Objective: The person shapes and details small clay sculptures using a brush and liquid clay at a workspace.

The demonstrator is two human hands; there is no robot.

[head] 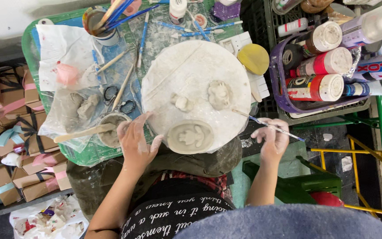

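Observation:
My left hand (134, 142), smeared with clay, rests with its fingers spread at the near left edge of a round white board (191, 62), between a small cup of grey slip (111, 132) and a clay disc with a raised figure (191, 136). It holds nothing. My right hand (273, 140) grips a thin blue-handled brush (284, 131), its tip pointing left toward a clay lump (219, 94) on the board. A smaller clay piece (183, 103) lies beside the lump.
A wooden stick (82, 132) stands in the slip cup. A plastic bag of clay (78, 108), a cup of brushes (100, 24) and loose tools lie on the green tray (27, 48). A yellow sponge (254, 58) and a purple basket of bottles (279, 95) are on the right, cardboard boxes (5, 119) on the left.

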